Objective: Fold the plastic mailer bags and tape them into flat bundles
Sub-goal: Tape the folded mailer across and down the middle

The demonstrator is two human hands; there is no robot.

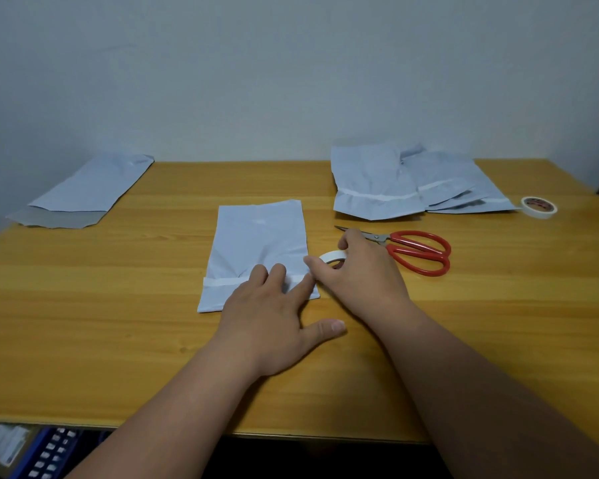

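Head view: folded mailer bag point(256, 250) lying mid-bench point(118, 323). Left hand point(270, 319), fingers straight, pressing the tape strip point(222, 282) across it. Right hand point(357, 271) curling round the tape roll point(331, 256) at the bag's 3 o'clock edge. Scissors point(415, 252) sitting just beyond.

Table point(118, 305): wooden, before me.
Wall point(291, 63): pale, behind it.
Blue tray point(45, 454): below my table's near edge.

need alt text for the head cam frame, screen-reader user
On a wooden table, the left hand presses a folded mailer bag flat across its tape strip while the right hand holds a tape roll at the bag's edge. Red scissors, taped bundles, a second tape roll and an unfolded bag lie around.
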